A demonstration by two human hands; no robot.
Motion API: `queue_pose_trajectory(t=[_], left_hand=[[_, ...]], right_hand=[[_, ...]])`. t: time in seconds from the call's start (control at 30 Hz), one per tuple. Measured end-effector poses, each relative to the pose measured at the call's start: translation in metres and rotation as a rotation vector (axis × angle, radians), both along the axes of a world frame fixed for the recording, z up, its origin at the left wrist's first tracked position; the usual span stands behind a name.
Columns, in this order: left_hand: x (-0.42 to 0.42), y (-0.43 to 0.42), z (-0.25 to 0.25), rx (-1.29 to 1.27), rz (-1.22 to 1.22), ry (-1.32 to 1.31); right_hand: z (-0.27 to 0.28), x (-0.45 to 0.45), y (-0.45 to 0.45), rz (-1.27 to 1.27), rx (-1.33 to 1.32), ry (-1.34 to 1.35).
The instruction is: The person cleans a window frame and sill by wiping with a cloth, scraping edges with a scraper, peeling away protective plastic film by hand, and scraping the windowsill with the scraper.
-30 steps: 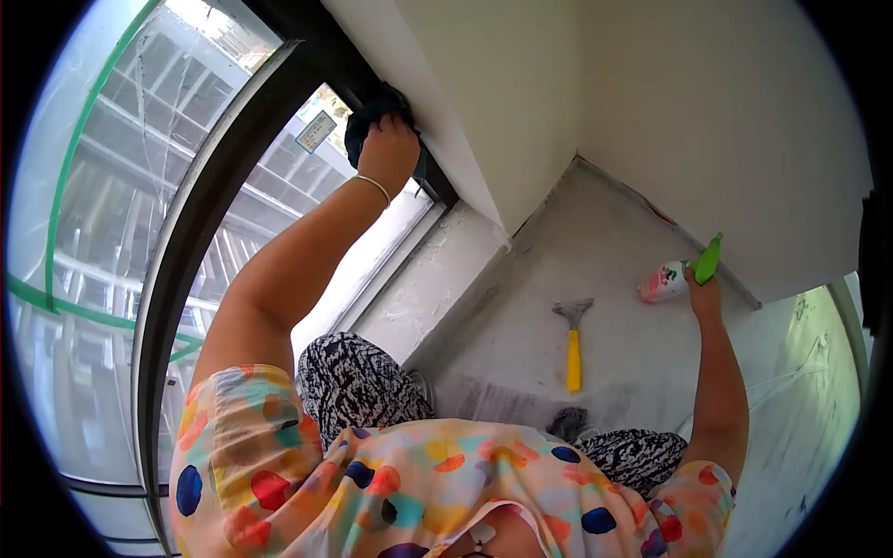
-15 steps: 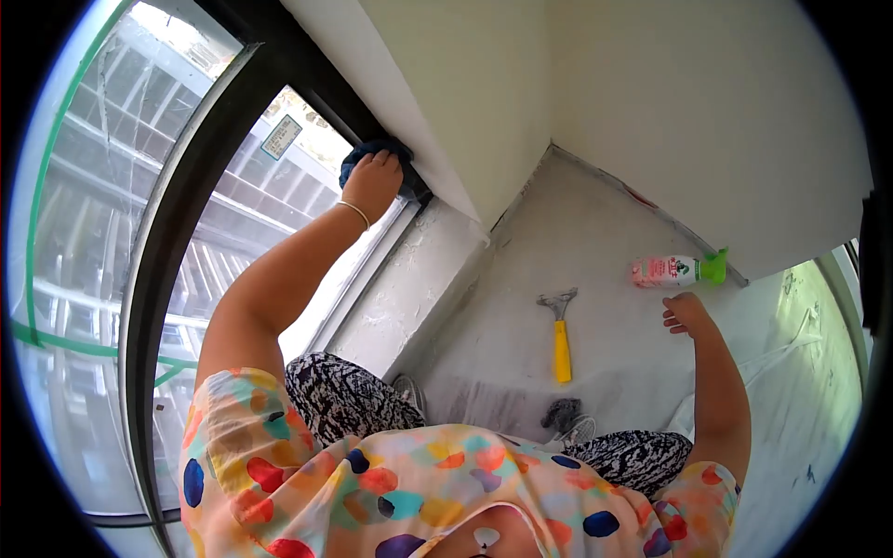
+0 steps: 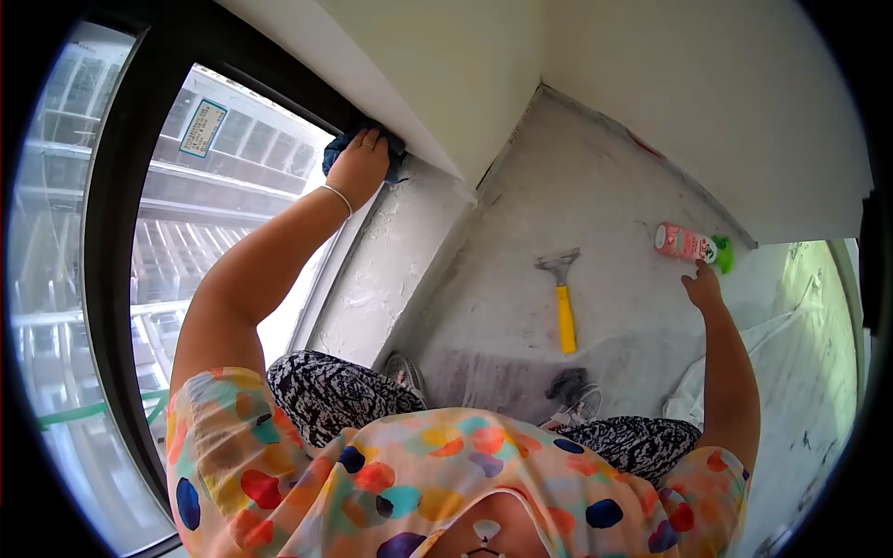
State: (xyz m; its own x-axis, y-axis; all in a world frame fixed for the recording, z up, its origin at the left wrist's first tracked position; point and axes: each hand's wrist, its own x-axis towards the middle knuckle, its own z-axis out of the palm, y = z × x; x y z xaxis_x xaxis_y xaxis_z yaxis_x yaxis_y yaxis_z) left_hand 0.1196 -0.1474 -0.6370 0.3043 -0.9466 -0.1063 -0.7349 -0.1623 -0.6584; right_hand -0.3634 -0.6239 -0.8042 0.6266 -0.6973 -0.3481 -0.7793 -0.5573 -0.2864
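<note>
My left hand (image 3: 359,166) is closed on a dark blue cloth (image 3: 334,152), pressing it into the lower corner of the black window frame (image 3: 279,88). A bracelet circles that wrist. Lying on the floor to the right is a pink and white spray bottle (image 3: 684,242) with a green spray head (image 3: 725,255). My right hand (image 3: 704,286) reaches up to the bottle's near side, thumb and forefinger apart. Its fingertips meet the bottle near the neck, not wrapped around it. A scraper (image 3: 566,316) with a yellow handle and a metal head lies on the floor between my hands.
A dark grey scrubbing pad (image 3: 566,383) lies beside my right shoe (image 3: 586,405). The white sill (image 3: 372,251) runs along the window glass (image 3: 233,195), which bears a label (image 3: 203,127). White walls meet ahead. Plastic sheeting (image 3: 735,363) spreads at the right.
My right hand has moved up to the bottle, which now lies at a different slant, base farther away. My left hand stays on the cloth at the frame corner. The view has shifted.
</note>
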Motion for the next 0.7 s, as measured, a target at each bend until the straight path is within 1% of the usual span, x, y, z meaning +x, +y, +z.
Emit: queue_pose_trajectory(t=[0.1, 0.13, 0.17, 0.2, 0.23, 0.27, 0.3, 0.37, 0.4, 0.43, 0.47, 0.5, 0.53, 0.57, 0.6, 0.63, 0.67, 0.7], left_hand=[[0.004, 0.000, -0.031, 0.154, 0.028, 0.093], [0.007, -0.003, -0.048, 0.138, 0.074, 0.091], [0.009, -0.006, -0.056, 0.162, 0.082, 0.137], [0.009, -0.008, -0.061, 0.189, 0.090, 0.182], [0.008, -0.009, -0.063, 0.217, 0.105, 0.227], [0.013, -0.012, -0.065, 0.292, 0.045, 0.232], [0.013, -0.024, -0.060, 0.442, 0.130, 0.298], [-0.003, -0.051, -0.040, 0.737, 0.309, 0.427], [-0.011, -0.058, -0.029, 0.886, 0.247, 0.441], [-0.028, -0.062, -0.016, 0.902, 0.307, 0.506], [-0.048, -0.064, 0.005, 0.920, 0.316, 0.545], [-0.060, -0.054, 0.013, 0.844, 0.344, 0.640], [-0.070, -0.045, 0.024, 0.743, 0.496, 0.823], [-0.074, -0.030, 0.031, 0.566, 0.647, 1.040], [-0.073, -0.017, 0.035, 0.519, 0.893, 1.229], [-0.070, 0.001, 0.037, 0.396, 1.060, 1.464], [-0.072, 0.018, 0.042, 0.195, 1.555, 1.636], [-0.067, 0.051, 0.031, 0.044, 1.775, 1.915]], right_hand=[[0.002, -0.030, -0.002, -0.052, 0.023, 0.059], [-0.012, -0.046, -0.011, -0.090, 0.027, 0.065], [-0.042, -0.071, -0.032, -0.129, 0.032, 0.069], [-0.059, -0.084, -0.044, -0.168, 0.040, 0.073], [-0.042, -0.071, -0.037, -0.350, 0.134, 0.032], [-0.021, -0.058, -0.030, -0.532, 0.229, -0.008], [-0.005, -0.043, -0.024, -0.718, 0.326, -0.055], [-0.019, -0.040, -0.039, -0.804, 0.283, -0.129], [-0.014, -0.030, -0.046, -0.847, 0.279, -0.150], [-0.015, -0.021, -0.052, -0.890, 0.279, -0.164], [-0.026, -0.019, -0.060, -0.974, 0.328, -0.220], [-0.034, -0.017, -0.067, -1.015, 0.329, -0.235], [-0.047, -0.019, -0.076, -1.057, 0.328, -0.250], [-0.059, -0.020, -0.079, -1.098, 0.326, -0.261], [-0.069, -0.023, -0.076, -1.168, 0.297, -0.331], [-0.069, -0.018, -0.069, -1.199, 0.334, -0.318], [-0.070, -0.014, -0.058, -1.231, 0.369, -0.307], [-0.066, -0.008, -0.043, -1.265, 0.405, -0.298]])
